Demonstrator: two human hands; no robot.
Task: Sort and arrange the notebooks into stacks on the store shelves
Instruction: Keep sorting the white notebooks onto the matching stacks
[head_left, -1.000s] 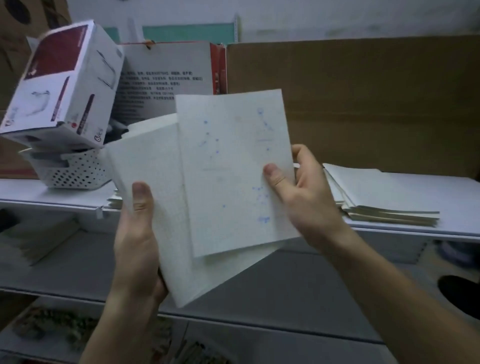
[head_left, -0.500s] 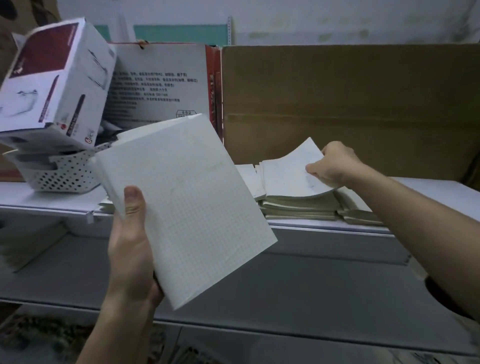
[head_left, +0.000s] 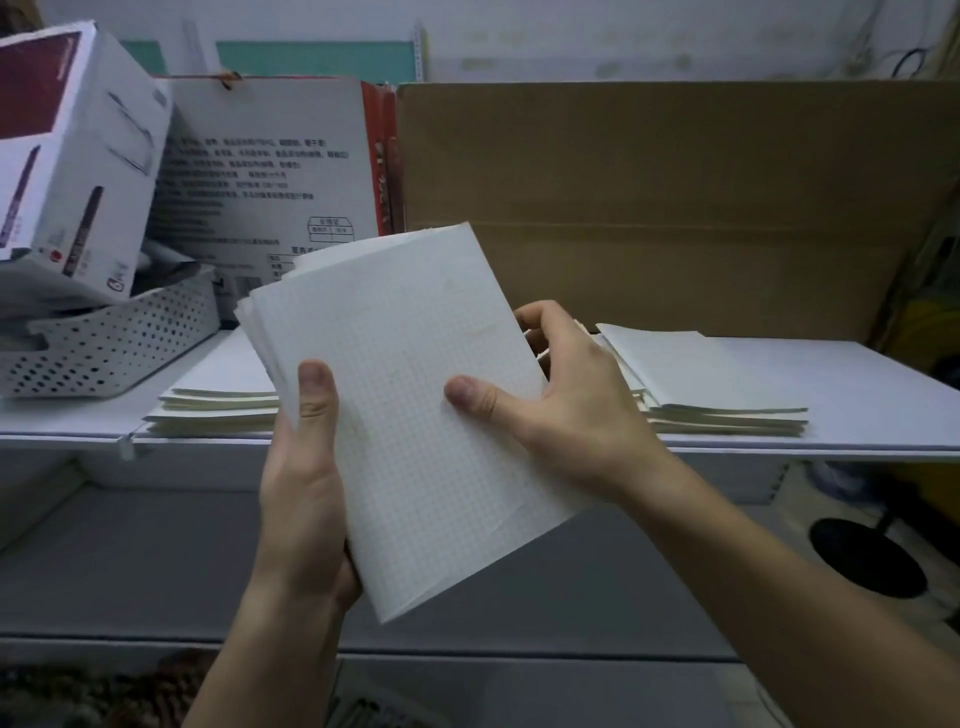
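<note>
Your left hand (head_left: 304, 483) and right hand (head_left: 563, 400) grip grid-paper notebooks (head_left: 410, 395), long axis upright, top tilted left, above the shelf (head_left: 857, 374).

I'm looking at a shop's stock shelving. White shelves (head_left: 857, 374) carry notebook stacks (head_left: 701, 379), boxed goods (head_left: 78, 171) and a cardboard carton (head_left: 675, 208).

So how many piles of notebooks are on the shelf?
2: a left pile beside the white basket, a right pile. Another may hide behind the held notebooks.

Left grip (head_left: 301, 493), right grip (head_left: 566, 410) hold notebooks (head_left: 410, 364) (grid-printed).
</note>
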